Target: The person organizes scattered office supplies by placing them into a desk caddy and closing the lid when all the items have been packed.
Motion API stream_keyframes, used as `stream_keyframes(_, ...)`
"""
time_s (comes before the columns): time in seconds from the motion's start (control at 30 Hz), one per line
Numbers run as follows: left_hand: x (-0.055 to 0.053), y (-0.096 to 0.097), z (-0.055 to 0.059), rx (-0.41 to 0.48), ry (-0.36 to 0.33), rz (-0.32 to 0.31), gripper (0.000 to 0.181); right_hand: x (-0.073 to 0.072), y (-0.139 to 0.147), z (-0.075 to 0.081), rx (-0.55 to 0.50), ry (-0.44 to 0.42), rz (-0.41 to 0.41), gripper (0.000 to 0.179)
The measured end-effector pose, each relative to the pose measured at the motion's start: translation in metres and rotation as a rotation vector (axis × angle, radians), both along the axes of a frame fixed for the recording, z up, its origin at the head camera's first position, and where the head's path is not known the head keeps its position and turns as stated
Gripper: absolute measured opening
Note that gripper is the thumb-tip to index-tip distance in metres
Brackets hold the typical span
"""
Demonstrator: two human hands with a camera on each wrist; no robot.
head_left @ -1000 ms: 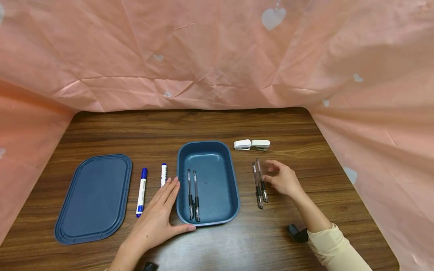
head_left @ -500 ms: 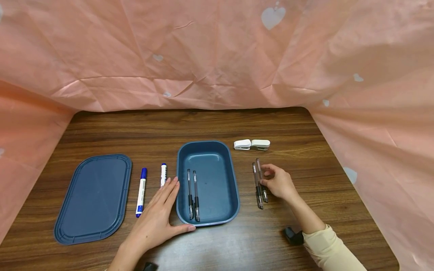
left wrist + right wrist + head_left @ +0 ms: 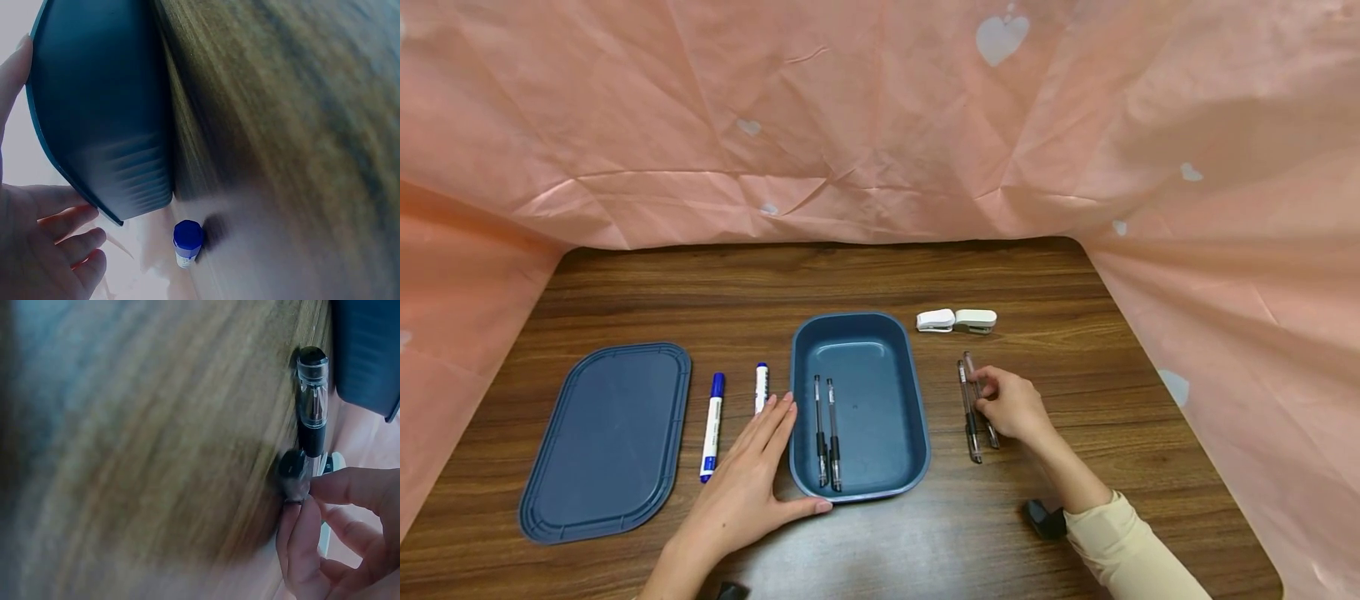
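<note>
A blue plastic box [image 3: 880,417] stands mid-table with two black gel pens inside, along its left side. My left hand [image 3: 737,492] rests against the box's near left corner, fingers straight along the wall and thumb at the front rim. On the box's right, my right hand [image 3: 1017,408] pinches a clear gel pen [image 3: 992,435] between thumb and fingers, low over the table. Just left of it lies another gel pen [image 3: 966,400], with a black grip. In the right wrist view the fingertips meet around the held pen [image 3: 294,469], beside the other pen [image 3: 312,403].
A flat blue lid [image 3: 610,442] lies at the left. Between lid and box are two white markers with blue caps, one nearer the lid [image 3: 712,425], the other [image 3: 762,385] partly behind my left hand. Two white staplers [image 3: 936,320] sit behind the pens.
My right hand has moved left onto the right-hand gel pen and closed on it. That pen's near end has swung slightly right. The left hand and box have stayed put.
</note>
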State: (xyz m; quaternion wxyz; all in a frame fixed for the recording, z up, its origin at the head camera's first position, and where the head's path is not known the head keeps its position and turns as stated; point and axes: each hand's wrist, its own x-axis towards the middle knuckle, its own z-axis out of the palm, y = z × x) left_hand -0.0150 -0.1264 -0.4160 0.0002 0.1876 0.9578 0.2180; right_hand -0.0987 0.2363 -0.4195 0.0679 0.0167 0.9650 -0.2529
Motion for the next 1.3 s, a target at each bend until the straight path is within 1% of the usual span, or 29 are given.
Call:
stream_keyframes(0.1,0.0,0.0,0.0,0.002,0.003,0.001,0.12,-0.001,-0.001,0.001,0.03,-0.002,0.01,0.032)
stream_keyframes(0.17,0.0,0.0,0.0,0.003,0.004,0.002,0.119,-0.001,-0.002,0.001,0.029,0.0,0.004,0.032)
stream_keyframes(0.3,0.0,0.0,0.0,0.003,0.002,-0.001,0.119,0.001,-0.002,0.003,0.013,0.039,-0.036,0.03)
stream_keyframes(0.4,0.0,0.001,0.001,0.003,0.003,-0.003,0.12,0.002,-0.003,0.009,-0.014,0.084,-0.056,0.031)
stream_keyframes(0.5,0.0,0.0,0.001,0.007,0.004,-0.001,0.119,0.001,-0.005,0.019,-0.062,0.125,-0.06,0.034)
stream_keyframes(0.6,0.0,0.0,0.001,0.008,0.004,0.001,0.119,0.0,-0.012,0.034,-0.126,0.158,-0.052,0.036)
stream_keyframes(0.8,0.0,0.0,0.001,-0.004,0.002,-0.003,0.119,0.002,-0.035,0.068,-0.261,0.233,-0.037,0.036)
stream_keyframes(0.9,0.0,0.0,0.001,-0.003,0.002,-0.003,0.119,0.003,-0.048,0.08,-0.336,0.251,-0.016,0.037)
stream_keyframes(1.07,0.0,0.001,0.001,-0.004,0.004,0.0,0.119,0.005,-0.066,0.09,-0.435,0.254,0.024,0.038)
stream_keyframes(1.3,0.0,0.0,0.0,-0.005,0.005,0.001,0.12,0.007,-0.085,0.092,-0.539,0.238,0.068,0.037)
